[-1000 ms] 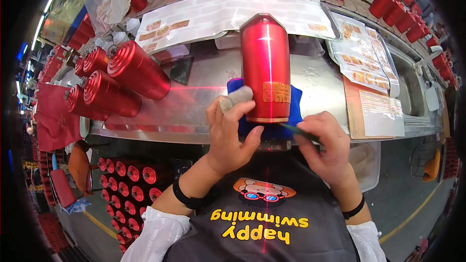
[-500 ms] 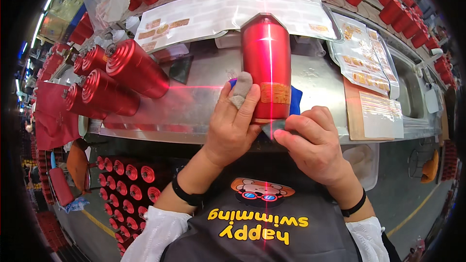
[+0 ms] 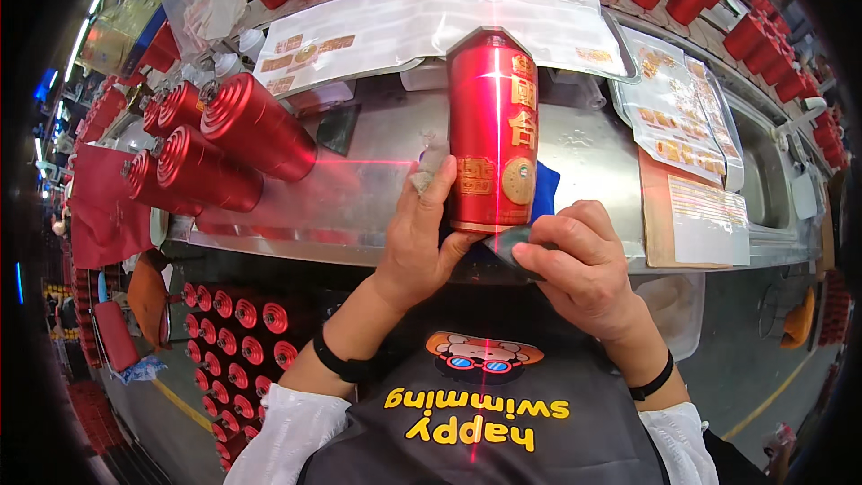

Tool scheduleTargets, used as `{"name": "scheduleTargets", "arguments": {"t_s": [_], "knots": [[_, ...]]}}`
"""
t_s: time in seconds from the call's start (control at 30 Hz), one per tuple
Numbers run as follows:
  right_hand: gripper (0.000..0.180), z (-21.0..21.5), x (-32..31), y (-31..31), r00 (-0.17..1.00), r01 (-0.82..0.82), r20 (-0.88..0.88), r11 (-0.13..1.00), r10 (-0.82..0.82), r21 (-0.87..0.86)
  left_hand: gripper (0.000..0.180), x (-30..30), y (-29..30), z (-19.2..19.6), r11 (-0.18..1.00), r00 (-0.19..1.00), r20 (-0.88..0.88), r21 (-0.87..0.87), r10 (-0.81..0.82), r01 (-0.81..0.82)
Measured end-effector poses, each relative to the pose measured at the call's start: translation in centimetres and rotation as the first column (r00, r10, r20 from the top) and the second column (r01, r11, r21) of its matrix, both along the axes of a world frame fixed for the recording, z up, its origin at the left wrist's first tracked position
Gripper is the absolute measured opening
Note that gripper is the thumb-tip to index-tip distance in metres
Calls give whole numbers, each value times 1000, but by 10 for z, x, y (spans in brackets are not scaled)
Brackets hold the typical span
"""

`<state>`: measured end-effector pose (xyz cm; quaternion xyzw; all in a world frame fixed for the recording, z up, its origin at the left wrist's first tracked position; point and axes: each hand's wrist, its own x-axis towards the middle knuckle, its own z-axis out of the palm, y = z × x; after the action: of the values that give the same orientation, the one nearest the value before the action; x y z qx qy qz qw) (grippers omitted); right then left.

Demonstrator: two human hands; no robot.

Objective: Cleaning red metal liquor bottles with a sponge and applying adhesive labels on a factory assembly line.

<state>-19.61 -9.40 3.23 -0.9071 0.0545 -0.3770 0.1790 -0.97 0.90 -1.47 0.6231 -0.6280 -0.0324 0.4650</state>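
The red bottle (image 3: 480, 130) lies over the middle of the metal surface (image 3: 386, 153), at its near edge, with a blue cloth (image 3: 546, 189) showing past its right side. From the left hand (image 3: 413, 242) the bottle lies just to the right and far; from the right hand (image 3: 582, 260) it lies far and to the left. The left hand is nearer, touching it: the fingers run along the left side near the gold rim, two tips in grey covers (image 3: 429, 164), and the thumb reaches the near end. How firmly this grip closes, I cannot tell. The right hand's grip is closed, thumb against fingers, pinching a dark flat piece (image 3: 509, 244) that sits at the bottle's near end; whether it touches the rim is too small to tell. The bottle's long axis runs near to far, almost straight away from the body, square to the surface's near edge. Its gold-rimmed end points near, and its angular, dark-edged end points far, toward the white sheet (image 3: 404, 27). Four more red bottles (image 3: 260, 130) lie well apart to the left, and sheets with gold pieces (image 3: 669, 108) lie to the right.
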Motion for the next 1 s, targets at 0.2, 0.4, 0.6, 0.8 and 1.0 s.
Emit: {"name": "scheduleTargets", "arguments": {"t_s": [0.2, 0.4, 0.6, 0.8, 1.0], "knots": [[21, -2, -4, -3, 1000, -8, 12, 1000, 7, 28, 75, -6, -13, 20, 999, 924, 381, -45, 42, -27], [20, -8, -4, -6, 999, -27, 33, 998, 25, 61, 69, 0, -2, 2, 998, 990, 134, 41, 45, -50], [19, -7, -3, -6, 999, -32, 37, 996, 29, 77, 74, -1, -16, 10, 998, 919, 393, -56, 1, 23], [18, -11, -5, -10, 998, -29, 50, 995, 24, 93, 74, -4, -6, 19, 999, 988, 151, 37, -3, -3], [19, -11, -3, -7, 997, -36, 71, 994, 29, 100, 78, 3, -14, 9, 999, 933, 359, -48, -4, 23]]}}
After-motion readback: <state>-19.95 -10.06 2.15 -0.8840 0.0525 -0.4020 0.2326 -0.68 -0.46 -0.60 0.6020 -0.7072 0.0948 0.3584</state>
